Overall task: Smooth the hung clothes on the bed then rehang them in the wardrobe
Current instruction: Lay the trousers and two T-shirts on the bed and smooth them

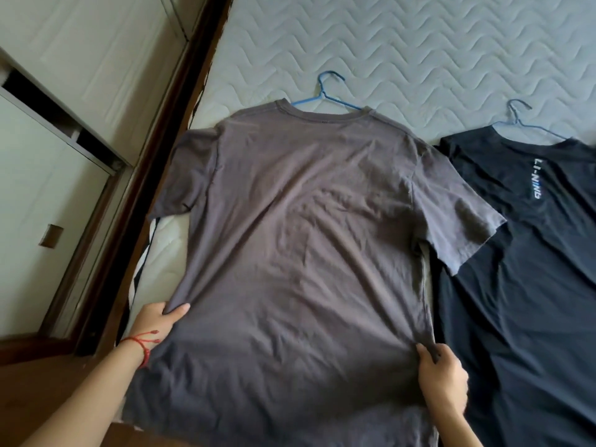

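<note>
A grey T-shirt (300, 227) lies flat on the bed (419, 43), still on its blue hanger (325, 95), whose hook pokes out past the collar. Your left hand (158, 321) pinches the shirt's left side edge, thumb on top of the cloth. Your right hand (442, 372) pinches the right side edge, fingers curled round a fold. Beside it lies a black T-shirt (522, 285) on its own hanger (529, 124), tucked under the grey sleeve. The white wardrobe (48, 150) stands on your left.
</note>
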`<state>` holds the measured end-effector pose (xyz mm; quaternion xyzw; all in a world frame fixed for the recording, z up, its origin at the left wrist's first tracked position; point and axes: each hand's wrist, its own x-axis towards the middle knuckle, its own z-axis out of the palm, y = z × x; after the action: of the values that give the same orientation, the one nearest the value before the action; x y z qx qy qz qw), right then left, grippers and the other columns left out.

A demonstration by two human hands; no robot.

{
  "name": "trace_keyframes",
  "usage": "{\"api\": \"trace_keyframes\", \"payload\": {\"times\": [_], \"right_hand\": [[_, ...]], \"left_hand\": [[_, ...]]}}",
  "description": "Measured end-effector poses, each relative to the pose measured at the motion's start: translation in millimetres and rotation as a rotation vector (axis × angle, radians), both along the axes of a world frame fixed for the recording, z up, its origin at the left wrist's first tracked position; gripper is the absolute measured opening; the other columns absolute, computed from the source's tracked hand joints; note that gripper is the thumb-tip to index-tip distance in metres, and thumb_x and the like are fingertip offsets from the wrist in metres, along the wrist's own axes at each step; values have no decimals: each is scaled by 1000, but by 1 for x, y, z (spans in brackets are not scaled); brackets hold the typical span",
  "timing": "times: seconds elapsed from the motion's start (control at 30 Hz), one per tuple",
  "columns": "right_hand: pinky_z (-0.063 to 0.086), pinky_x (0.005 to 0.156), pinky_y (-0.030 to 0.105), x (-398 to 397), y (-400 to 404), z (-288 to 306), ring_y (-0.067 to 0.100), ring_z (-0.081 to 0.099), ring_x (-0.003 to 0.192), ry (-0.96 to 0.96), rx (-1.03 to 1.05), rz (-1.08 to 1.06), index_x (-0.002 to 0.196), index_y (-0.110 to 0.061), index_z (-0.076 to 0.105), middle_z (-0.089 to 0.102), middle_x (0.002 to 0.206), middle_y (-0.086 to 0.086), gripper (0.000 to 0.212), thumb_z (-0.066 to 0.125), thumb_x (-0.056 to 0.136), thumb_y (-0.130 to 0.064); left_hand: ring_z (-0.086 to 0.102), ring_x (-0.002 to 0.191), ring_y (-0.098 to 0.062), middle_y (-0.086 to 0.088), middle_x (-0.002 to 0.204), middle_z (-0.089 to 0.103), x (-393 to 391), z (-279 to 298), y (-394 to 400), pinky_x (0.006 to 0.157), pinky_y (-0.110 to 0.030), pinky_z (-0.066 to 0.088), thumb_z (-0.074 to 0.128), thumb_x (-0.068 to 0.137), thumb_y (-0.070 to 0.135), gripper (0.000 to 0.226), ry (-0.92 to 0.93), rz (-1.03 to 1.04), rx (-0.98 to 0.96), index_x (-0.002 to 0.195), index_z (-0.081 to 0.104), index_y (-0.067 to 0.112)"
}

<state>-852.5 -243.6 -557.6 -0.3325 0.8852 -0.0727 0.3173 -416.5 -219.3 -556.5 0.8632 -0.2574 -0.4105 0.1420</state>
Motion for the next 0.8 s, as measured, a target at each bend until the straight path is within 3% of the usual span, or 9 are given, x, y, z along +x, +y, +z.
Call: {"api": "trace_keyframes", "payload": {"times": [0.13, 0.27, 0.37, 0.43, 0.53, 0.67, 0.73, 0.8], "right_hand": [[43, 81, 40, -18, 18, 7, 41, 57, 101, -23, -9, -68, 100, -4, 65, 65, 104, 24, 28, 62, 86, -28], [46, 65, 39, -30, 36, 2, 26, 57, 66, -280, 7, -97, 60, -3, 56, 63, 62, 13, 43, 73, 73, -40], [56, 56, 25, -34, 47, 2, 14, 65, 59, -525, 97, -87, 69, -6, 69, 71, 59, 2, 15, 77, 73, -17], [55, 52, 20, -35, 55, 3, 15, 67, 59, -588, 167, -11, 74, -3, 70, 72, 61, 2, 9, 77, 70, -5], [53, 58, 27, -39, 64, 6, 21, 67, 68, -547, 246, 94, 77, 0, 69, 73, 68, 6, 12, 78, 71, -7], [51, 67, 32, -43, 61, 10, 24, 67, 78, -388, 304, 249, 76, -9, 68, 72, 76, 6, 10, 73, 77, -17], [48, 69, 34, -41, 57, 17, 29, 63, 87, -166, 276, 342, 79, -17, 63, 71, 87, 8, 12, 70, 79, -27], [41, 69, 33, -36, 51, 28, 32, 60, 97, 7, 165, 323, 98, -17, 61, 68, 101, 8, 22, 64, 82, -32]], "left_hand": [[63, 81, -36, -22, 84, 68, -6, 6, 18, 73, -37, 45, 69, 79, 23, 31, 16, 55, 52, 87, 68, -7], [61, 79, -33, -17, 86, 68, -14, 10, 36, 76, -35, 45, 72, 75, 33, 34, 80, 148, 111, 87, 67, 1], [63, 85, -32, -14, 90, 71, -10, 15, 53, 84, -41, 49, 76, 68, 40, 37, 112, 127, 132, 85, 68, 8], [65, 87, -33, -13, 89, 73, -2, 13, 65, 89, -48, 50, 81, 61, 42, 42, 129, 61, 186, 86, 69, 10], [64, 89, -34, -15, 91, 71, -4, 23, 74, 88, -47, 50, 80, 66, 26, 32, 136, -27, 238, 87, 68, 5], [62, 95, -36, -20, 103, 68, -6, 26, 75, 85, -42, 49, 76, 71, 22, 43, 20, -121, 235, 104, 63, -2], [60, 101, -39, -23, 113, 63, -12, 25, 71, 84, -42, 47, 76, 71, 23, 55, -146, -245, 258, 116, 54, -2], [56, 104, -44, -28, 116, 57, -25, 27, 67, 82, -48, 47, 75, 71, 21, 63, -409, -339, 220, 122, 46, -2]]}}
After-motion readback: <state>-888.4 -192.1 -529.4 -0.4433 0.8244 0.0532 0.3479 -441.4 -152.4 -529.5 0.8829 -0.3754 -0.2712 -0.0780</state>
